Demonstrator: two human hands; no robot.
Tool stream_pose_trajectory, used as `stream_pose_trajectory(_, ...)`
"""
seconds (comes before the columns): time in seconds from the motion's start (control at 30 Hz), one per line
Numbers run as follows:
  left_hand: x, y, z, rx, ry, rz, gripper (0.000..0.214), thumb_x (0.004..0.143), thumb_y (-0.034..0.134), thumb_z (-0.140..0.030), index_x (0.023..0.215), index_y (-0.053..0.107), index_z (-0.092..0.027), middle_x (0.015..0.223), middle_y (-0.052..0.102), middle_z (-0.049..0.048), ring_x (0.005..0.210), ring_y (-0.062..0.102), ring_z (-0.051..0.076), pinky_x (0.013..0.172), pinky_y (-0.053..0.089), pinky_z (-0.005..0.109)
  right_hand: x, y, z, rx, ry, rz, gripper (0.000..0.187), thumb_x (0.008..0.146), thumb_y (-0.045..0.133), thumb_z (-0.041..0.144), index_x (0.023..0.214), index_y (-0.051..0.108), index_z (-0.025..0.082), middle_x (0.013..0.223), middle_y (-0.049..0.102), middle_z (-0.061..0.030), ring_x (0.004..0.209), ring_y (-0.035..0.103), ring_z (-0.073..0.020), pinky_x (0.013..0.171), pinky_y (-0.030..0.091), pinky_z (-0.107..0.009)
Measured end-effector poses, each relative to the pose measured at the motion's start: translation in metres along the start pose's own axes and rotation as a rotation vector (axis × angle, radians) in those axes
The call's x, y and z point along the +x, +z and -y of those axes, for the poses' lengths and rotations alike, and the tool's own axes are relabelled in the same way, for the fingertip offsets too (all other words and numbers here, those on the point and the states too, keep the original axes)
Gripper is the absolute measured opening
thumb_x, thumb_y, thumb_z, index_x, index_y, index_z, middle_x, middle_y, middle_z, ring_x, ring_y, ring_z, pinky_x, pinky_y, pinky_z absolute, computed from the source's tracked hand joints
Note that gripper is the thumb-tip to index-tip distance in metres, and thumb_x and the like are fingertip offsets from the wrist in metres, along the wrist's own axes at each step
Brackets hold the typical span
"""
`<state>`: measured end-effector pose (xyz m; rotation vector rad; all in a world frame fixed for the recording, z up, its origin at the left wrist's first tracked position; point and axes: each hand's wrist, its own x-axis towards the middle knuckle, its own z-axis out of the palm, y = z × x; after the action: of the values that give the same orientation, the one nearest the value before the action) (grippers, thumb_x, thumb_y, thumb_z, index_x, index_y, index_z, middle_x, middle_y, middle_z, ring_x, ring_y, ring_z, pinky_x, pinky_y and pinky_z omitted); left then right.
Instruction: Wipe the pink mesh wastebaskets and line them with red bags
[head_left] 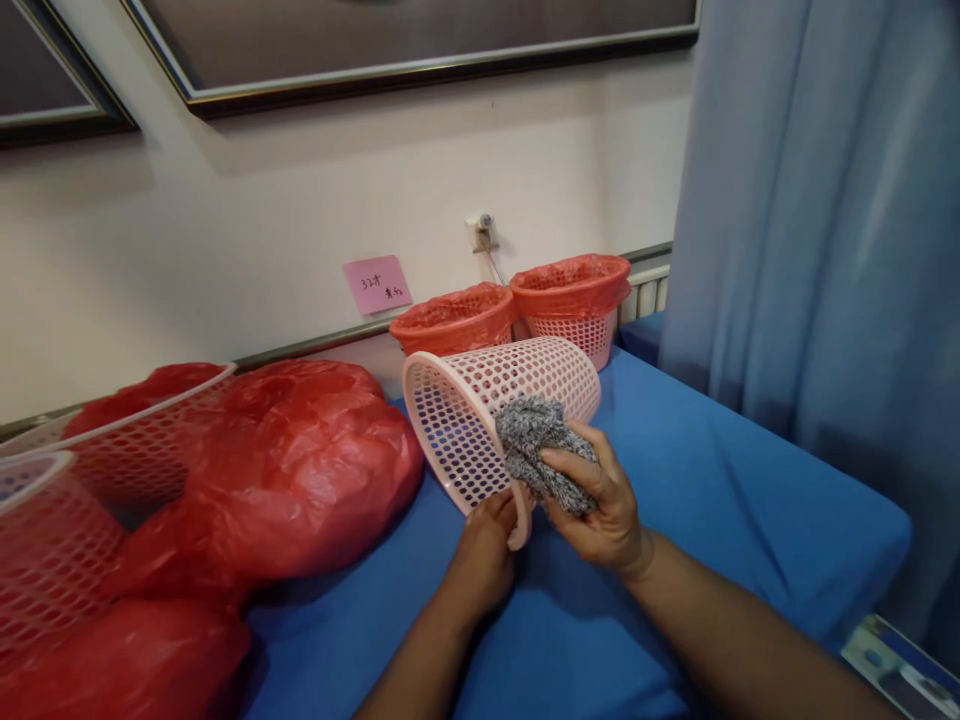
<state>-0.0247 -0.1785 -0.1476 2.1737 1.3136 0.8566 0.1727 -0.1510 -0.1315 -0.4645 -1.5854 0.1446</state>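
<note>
While the pale pink, perforated plastic basket (pixel 559 360) lies tipped on its side over the blue-covered bench (pixel 750 500), its mouth facing eight o'clock, look at the left hand (pixel 486 548): its grip pinches the rim at about five o'clock, presumably to stop the light shell rolling. And there's the right hand (pixel 606 500), grip closed on a bunched, speckled grey cloth (pixel 541 450), which meets the outer wall near three o'clock on the mouth; wadding it likely gives a firm pad. Tipping seems to bring that wall within easy reach! Whether the basket's underside fully rests, I can't tell. Up at eleven and one o'clock, two red-bag-lined baskets (pixel 457 325) (pixel 574 295) stand upright; at nine, a puffed, glossy red plastic bag (pixel 315 470) sits just beside, apparently leaving working room toward three.
</note>
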Motion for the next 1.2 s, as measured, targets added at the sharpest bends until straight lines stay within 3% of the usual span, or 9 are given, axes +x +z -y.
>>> stream_pose_trajectory(0.23,-0.01,-0.005,-0.016,-0.353,-0.13,-0.284,0.038,0.096,0.06,-0.042,0.122,0.07,-0.015,0.112,0.077,0.0104,0.108,0.069,0.028,0.1,0.054,0.042,0.0,0.0,-0.008,-0.009,-0.025,0.18,0.062,0.078,0.062,0.011,0.138,0.059,0.029,0.144,0.05,-0.0101,0.121,0.064,-0.0245,0.098,0.058,-0.039)
stream_pose_trajectory(0.43,-0.014,-0.003,-0.014,-0.175,-0.095,-0.227,0.03,0.09,0.058,-0.026,0.113,0.074,-0.016,0.096,0.077,0.0085,0.102,0.071,0.028,0.099,0.055,0.043,0.013,-0.017,-0.081,-0.145,0.717,-0.425,0.053,0.075,0.066,0.025,0.127,0.066,0.021,0.118,0.07,-0.0096,0.11,0.068,-0.0277,0.105,0.052,-0.052)
stream_pose_trajectory(0.53,-0.015,0.003,-0.012,-0.023,-0.043,-0.166,0.036,0.081,0.055,-0.013,0.112,0.073,-0.017,0.094,0.076,0.0082,0.098,0.07,0.027,0.096,0.056,0.043,0.018,-0.025,-0.106,-0.046,0.986,-0.54,0.06,0.072,0.068,0.029,0.13,0.063,0.019,0.111,0.073,-0.0089,0.099,0.071,-0.0269,0.098,0.056,-0.052)
stream_pose_trajectory(0.6,-0.015,0.008,-0.01,0.053,-0.03,-0.127,0.048,0.075,0.053,-0.007,0.119,0.07,-0.017,0.104,0.075,0.0097,0.102,0.069,0.028,0.097,0.056,0.044,0.015,-0.021,-0.097,-0.061,0.858,-0.48,0.057,0.074,0.069,0.028,0.13,0.063,0.021,0.116,0.072,-0.0094,0.107,0.069,-0.0273,0.103,0.053,-0.054)
stream_pose_trajectory(0.77,-0.009,0.013,-0.002,0.051,0.009,-0.1,0.074,0.071,0.048,0.001,0.141,0.059,-0.021,0.138,0.065,0.0097,0.129,0.06,0.027,0.115,0.046,0.047,-0.004,0.002,-0.017,-0.04,0.069,-0.041,0.06,0.081,0.067,0.016,0.139,0.058,0.028,0.143,0.055,-0.0113,0.13,0.058,-0.0276,0.108,0.052,-0.048)
stream_pose_trajectory(0.87,-0.005,0.012,0.001,-0.012,0.031,-0.079,0.068,0.078,0.044,0.001,0.139,0.062,-0.023,0.142,0.064,0.0079,0.132,0.059,0.024,0.117,0.044,0.047,-0.009,0.005,-0.003,-0.049,-0.082,0.029,0.063,0.08,0.067,0.013,0.14,0.057,0.029,0.15,0.047,-0.0115,0.129,0.06,-0.0272,0.101,0.057,-0.043)
stream_pose_trajectory(0.93,-0.004,0.011,0.002,-0.03,0.039,-0.068,0.071,0.076,0.042,0.003,0.139,0.063,-0.024,0.144,0.063,0.0067,0.135,0.056,0.024,0.12,0.042,0.048,-0.005,0.002,-0.024,-0.124,0.052,-0.039,0.057,0.08,0.064,0.014,0.136,0.061,0.028,0.143,0.054,-0.0113,0.127,0.061,-0.0275,0.103,0.055,-0.045)
stream_pose_trajectory(1.1,-0.005,0.011,0.003,-0.012,0.0,-0.034,0.077,0.072,0.042,0.005,0.141,0.063,-0.025,0.145,0.062,0.0067,0.135,0.056,0.025,0.12,0.041,0.051,0.008,-0.019,-0.113,-0.187,0.829,-0.37,0.053,0.074,0.065,0.025,0.127,0.065,0.021,0.112,0.07,-0.0099,0.105,0.069,-0.029,0.102,0.052,-0.058)
stream_pose_trajectory(1.2,-0.006,0.014,0.003,-0.004,-0.014,-0.002,0.075,0.073,0.045,0.005,0.139,0.064,-0.025,0.145,0.062,0.0077,0.134,0.057,0.026,0.118,0.043,0.05,0.011,-0.023,-0.121,-0.125,0.893,-0.425,0.055,0.073,0.068,0.028,0.127,0.065,0.021,0.109,0.072,-0.0081,0.102,0.07,-0.0275,0.102,0.053,-0.057)
